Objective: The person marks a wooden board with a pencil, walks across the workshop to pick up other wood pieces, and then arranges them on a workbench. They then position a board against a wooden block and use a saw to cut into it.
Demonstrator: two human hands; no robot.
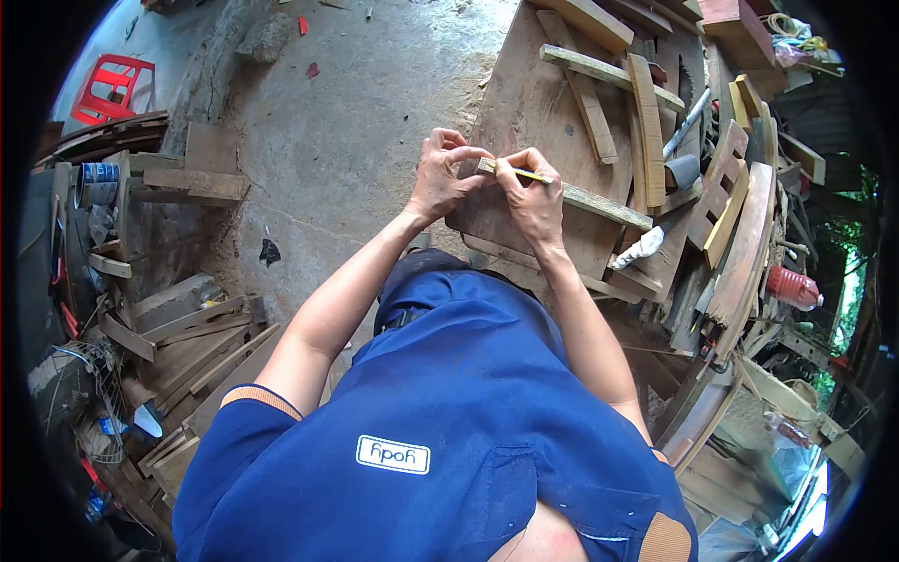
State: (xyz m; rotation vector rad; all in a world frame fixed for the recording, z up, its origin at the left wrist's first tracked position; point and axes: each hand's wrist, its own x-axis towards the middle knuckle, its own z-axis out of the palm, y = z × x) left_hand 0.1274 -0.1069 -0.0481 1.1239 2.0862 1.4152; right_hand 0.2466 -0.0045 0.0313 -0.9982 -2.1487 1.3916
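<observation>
My right hand [536, 201] is closed around a yellow pencil [534, 175], its tip end close to the end of a narrow wooden strip [609, 206]. The strip passes beneath that hand and lies slantwise over a brown wooden board [515, 117]. My left hand [448, 176] pinches the strip's near-left end between thumb and fingers, just past the board's edge. Both hands are close together, with the pencil between them. Part of the strip is hidden behind my right hand.
Several wood offcuts [646, 131] lie on the board's right side, beside a white wrapped object [639, 247]. A red bottle [794, 288] is at far right. Left are stacked planks [192, 183], a paint can [97, 184] and a red plastic stool [113, 89] on the concrete floor [328, 122].
</observation>
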